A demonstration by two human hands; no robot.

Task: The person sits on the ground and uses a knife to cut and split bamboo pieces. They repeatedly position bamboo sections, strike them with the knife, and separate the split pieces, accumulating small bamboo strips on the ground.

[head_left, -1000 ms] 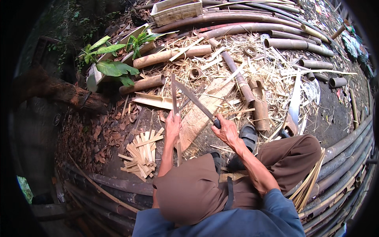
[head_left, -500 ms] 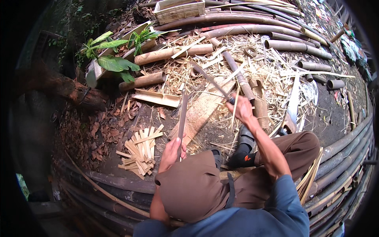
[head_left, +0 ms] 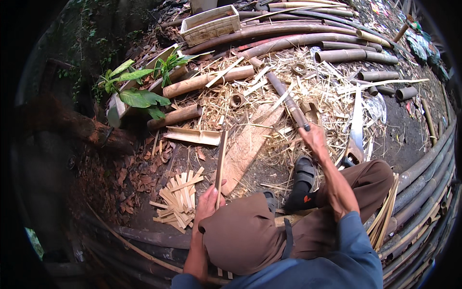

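My left hand (head_left: 207, 200) is closed around the lower end of a bamboo strip (head_left: 221, 166), held upright beside my knee. The strip shows a dark face and a pale edge. My right hand (head_left: 315, 139) grips the dark handle of a knife (head_left: 304, 127) out to the right. Its blade is hard to make out against the dark bamboo tube (head_left: 284, 94) beyond it. Between my hands, a flat wooden board (head_left: 248, 149) slants across the ground. A pile of short, pale bamboo slats (head_left: 180, 200) lies left of my left hand.
A handsaw (head_left: 356, 137) lies right of my right hand. Shavings (head_left: 332, 86) cover the ground ahead. Cut bamboo tubes (head_left: 209, 81), a plastic crate (head_left: 210, 25) and a leafy plant (head_left: 137, 98) stand farther off. Long bamboo poles (head_left: 426, 168) run along the right.
My right hand has moved right and slightly down with the knife, away from the strip. In my left hand, the strip has turned slightly, showing more of its pale edge.
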